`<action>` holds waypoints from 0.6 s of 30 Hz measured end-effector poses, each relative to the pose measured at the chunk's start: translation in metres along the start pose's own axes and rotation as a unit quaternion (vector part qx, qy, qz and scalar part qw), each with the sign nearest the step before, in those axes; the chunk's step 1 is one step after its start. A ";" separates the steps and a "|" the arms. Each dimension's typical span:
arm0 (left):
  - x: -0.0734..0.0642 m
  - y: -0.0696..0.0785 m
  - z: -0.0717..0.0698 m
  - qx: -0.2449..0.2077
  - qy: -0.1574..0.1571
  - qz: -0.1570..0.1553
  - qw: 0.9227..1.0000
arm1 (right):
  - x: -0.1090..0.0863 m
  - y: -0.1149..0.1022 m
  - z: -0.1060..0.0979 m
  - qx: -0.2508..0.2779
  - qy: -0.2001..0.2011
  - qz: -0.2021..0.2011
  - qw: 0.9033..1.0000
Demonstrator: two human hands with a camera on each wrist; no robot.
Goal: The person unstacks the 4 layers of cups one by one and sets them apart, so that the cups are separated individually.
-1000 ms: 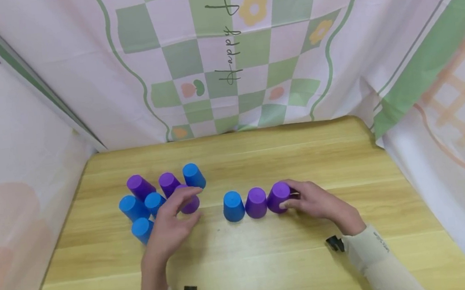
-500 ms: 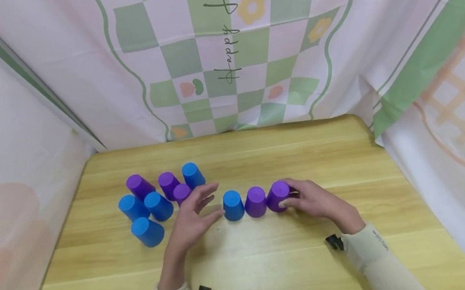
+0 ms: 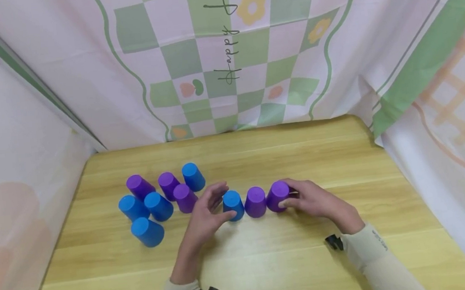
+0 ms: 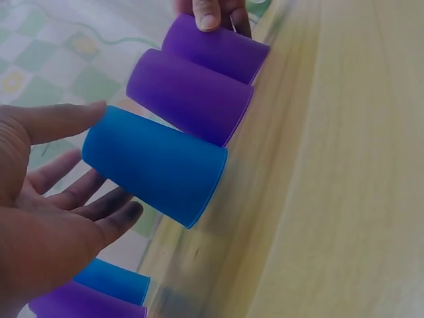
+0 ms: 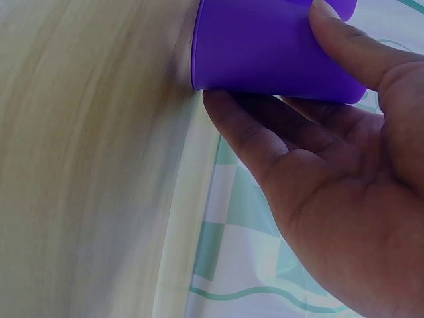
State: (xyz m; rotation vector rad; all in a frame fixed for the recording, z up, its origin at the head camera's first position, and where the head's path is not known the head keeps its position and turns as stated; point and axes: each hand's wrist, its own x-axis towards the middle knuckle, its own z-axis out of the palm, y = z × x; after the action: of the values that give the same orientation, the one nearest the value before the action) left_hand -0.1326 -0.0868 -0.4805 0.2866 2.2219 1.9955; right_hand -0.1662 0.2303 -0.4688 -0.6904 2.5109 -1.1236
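Three upside-down cups stand in a row: a blue cup, a purple cup in the middle and another purple cup at the right end. My right hand holds the right-end cup, thumb in front and fingers along its far side. About the blue cup my left hand is spread, its thumb tip overlapping the cup near its raised base. In the left wrist view, the left fingers extend loosely beside the blue cup. The right wrist view has the held purple cup between thumb and fingers.
Left of the left hand stands a group of upside-down cups, among them a near blue cup, a purple cup and a far blue cup. The wooden table meets a printed curtain at its back edge.
My left hand has moved right, from beside the cup group to the blue cup at the row's left end. My right hand stays on the right-end purple cup.
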 end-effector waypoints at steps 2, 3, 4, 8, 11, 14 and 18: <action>0.001 -0.001 0.002 0.011 0.001 -0.002 1.000 | 0.000 0.000 0.000 -0.001 0.001 0.000 1.000; 0.001 -0.002 0.003 0.017 0.002 -0.003 1.000 | 0.000 0.000 0.000 -0.002 0.001 0.000 1.000; 0.001 -0.002 0.004 0.025 0.005 -0.006 1.000 | 0.000 0.001 0.000 -0.002 0.001 0.001 1.000; 0.003 -0.003 0.009 0.046 0.008 -0.021 0.999 | 0.000 0.001 0.000 -0.004 0.002 0.004 1.000; 0.004 -0.004 0.012 0.051 0.008 -0.038 0.998 | 0.001 0.000 0.000 -0.004 0.003 0.004 1.000; 0.005 -0.005 0.014 0.055 0.013 -0.051 0.997 | 0.000 0.000 0.001 -0.003 0.004 0.004 1.000; 0.006 -0.008 0.015 0.062 0.021 -0.055 0.996 | 0.000 0.001 0.001 -0.004 0.004 0.006 1.000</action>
State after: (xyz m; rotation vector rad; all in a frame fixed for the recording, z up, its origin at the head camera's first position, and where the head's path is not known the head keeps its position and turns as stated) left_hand -0.1351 -0.0722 -0.4904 0.1334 2.3375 1.8273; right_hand -0.1664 0.2301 -0.4698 -0.6743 2.5246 -1.1146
